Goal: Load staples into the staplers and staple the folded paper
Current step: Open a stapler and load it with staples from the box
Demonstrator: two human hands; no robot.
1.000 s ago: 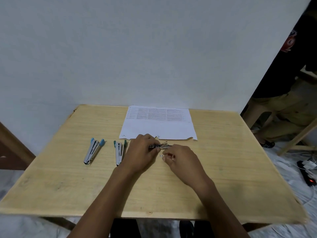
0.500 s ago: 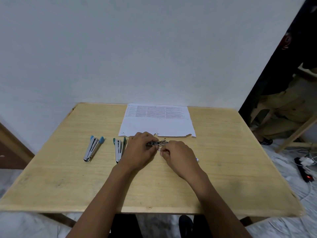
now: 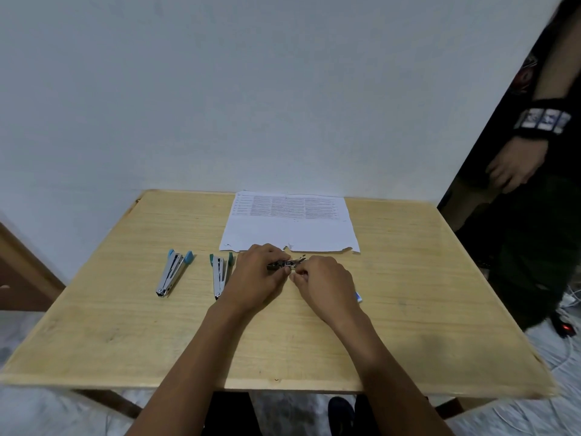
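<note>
From my remote seat, I see the left hand point(image 3: 257, 275) curled round a small dark metal stapler point(image 3: 286, 264), holding it just above the pale wooden table point(image 3: 125, 341). The right hand point(image 3: 323, 280) meets it with curled fingertips pinching the stapler's right end; a staple strip may lie between them, but it is too small for me to tell. A small blue-and-white box point(image 3: 358, 298) peeks out beside the right wrist. Just beyond the hands lies the white printed sheet of paper point(image 3: 292, 229). Left of the left hand, 2 silver staplers lie open: a green-tipped silver stapler point(image 3: 220, 275) nearest, and a blue-tipped silver stapler point(image 3: 173, 273) further out.
</note>
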